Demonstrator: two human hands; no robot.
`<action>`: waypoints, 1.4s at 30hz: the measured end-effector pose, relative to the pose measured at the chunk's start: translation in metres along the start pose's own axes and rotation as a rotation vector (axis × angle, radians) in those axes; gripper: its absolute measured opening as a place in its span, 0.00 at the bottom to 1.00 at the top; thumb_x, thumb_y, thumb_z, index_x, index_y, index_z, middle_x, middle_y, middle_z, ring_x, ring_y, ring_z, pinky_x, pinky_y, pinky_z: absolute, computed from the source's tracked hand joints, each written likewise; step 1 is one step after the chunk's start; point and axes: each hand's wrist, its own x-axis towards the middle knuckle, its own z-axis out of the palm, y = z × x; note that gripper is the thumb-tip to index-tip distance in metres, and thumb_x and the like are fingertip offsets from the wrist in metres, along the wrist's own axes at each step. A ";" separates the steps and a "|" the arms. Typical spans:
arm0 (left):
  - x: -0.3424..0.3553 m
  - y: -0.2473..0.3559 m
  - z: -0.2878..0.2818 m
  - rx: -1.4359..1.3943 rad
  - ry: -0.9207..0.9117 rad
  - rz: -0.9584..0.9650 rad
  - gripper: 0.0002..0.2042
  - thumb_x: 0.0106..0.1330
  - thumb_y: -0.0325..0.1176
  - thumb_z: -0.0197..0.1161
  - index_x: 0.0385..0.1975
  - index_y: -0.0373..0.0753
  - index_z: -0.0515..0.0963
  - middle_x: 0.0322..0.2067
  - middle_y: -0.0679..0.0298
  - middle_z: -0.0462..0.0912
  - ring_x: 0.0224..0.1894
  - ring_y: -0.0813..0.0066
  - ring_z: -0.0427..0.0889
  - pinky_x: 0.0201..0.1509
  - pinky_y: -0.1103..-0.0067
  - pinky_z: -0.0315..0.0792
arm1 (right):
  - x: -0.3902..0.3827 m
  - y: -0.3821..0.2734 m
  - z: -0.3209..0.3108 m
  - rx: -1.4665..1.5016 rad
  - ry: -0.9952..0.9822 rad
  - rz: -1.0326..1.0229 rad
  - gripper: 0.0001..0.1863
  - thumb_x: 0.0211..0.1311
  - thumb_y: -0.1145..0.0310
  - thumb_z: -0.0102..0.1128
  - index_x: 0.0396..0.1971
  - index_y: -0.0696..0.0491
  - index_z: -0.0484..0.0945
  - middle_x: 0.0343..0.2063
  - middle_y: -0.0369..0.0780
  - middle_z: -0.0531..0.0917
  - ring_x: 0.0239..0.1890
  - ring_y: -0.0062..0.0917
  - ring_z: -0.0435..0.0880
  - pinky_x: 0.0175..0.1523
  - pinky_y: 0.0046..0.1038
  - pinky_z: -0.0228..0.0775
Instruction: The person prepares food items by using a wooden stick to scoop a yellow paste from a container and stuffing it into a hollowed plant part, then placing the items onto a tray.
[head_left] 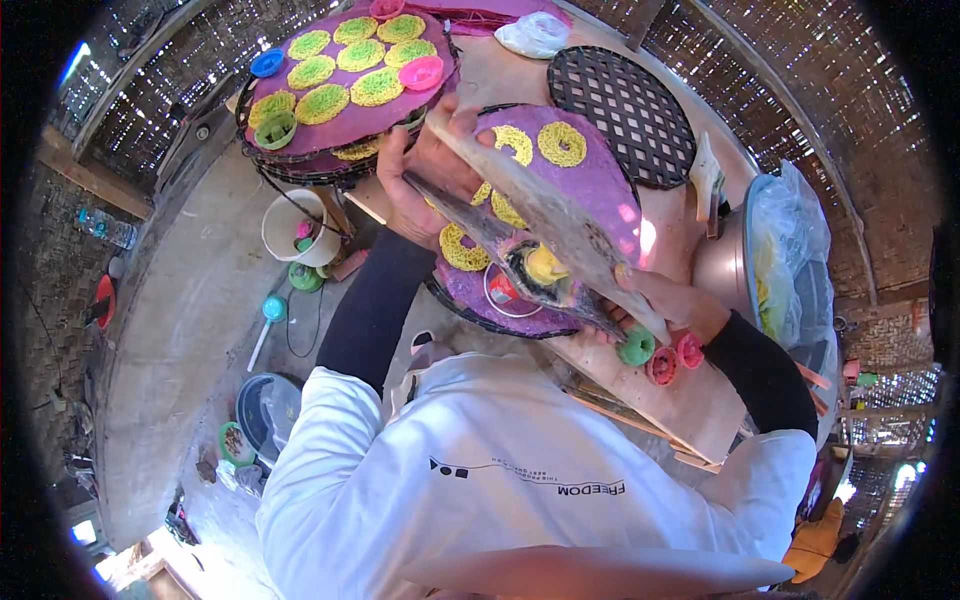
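Note:
A wooden hand press with two long arms, the upper one (560,205) and the lower one (470,220), is held aslant over a round tray. Yellow dough (545,264) sits in the cup of the lower arm. My left hand (430,170) is closed round the arms at their far left end. At the near right end, my right hand (675,303) grips the press; some of its fingers are hidden. Below lies a purple sheet (600,195) bearing yellow noodle-like dough rings (562,144). Green (636,346) and pink (662,366) small moulds stand beside my right hand.
Stacked trays at the far left hold green-and-yellow rounds (322,103) and small plastic moulds (421,73). A black lattice tray (622,117) lies at the back. Right stands a large metal basin (725,255) with plastic over it. A white bucket (290,240) stands at the left.

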 end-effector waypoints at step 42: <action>-0.044 -0.003 -0.024 -0.031 0.499 0.131 0.14 0.59 0.41 0.49 0.33 0.36 0.66 0.16 0.72 0.67 0.25 0.77 0.69 0.32 0.81 0.67 | 0.017 -0.005 0.008 -0.748 0.496 0.023 0.30 0.49 0.45 0.57 0.30 0.64 0.76 0.16 0.35 0.74 0.15 0.15 0.72 0.17 0.20 0.61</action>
